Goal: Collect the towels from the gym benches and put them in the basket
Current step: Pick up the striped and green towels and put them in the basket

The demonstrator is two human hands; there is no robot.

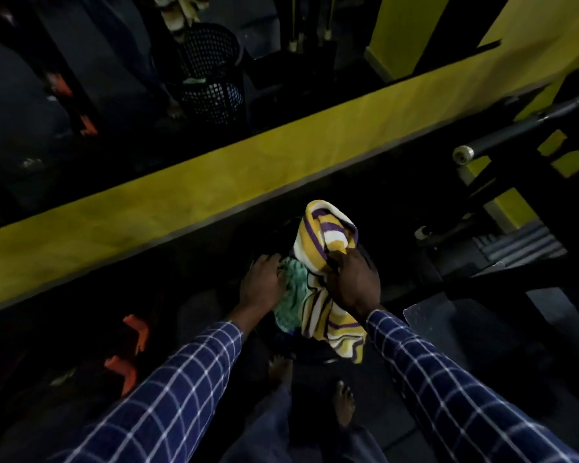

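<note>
My right hand (351,279) is shut on a yellow, white and purple striped towel (325,235), which is bunched above the fist and hangs down below it. Under it lies a green towel (293,295) inside a dark basket (325,359), of which only a faint rim shows. My left hand (261,282) rests with curled fingers on the green towel's left edge, at the basket's side. Whether it grips anything is hidden in the dark.
A mirror with a yellow band (181,182) runs across just beyond the basket; it reflects a black mesh basket (211,71). A gym machine with a bar (515,132) stands at the right. Orange parts (127,349) sit at the left. My bare feet (343,402) are below.
</note>
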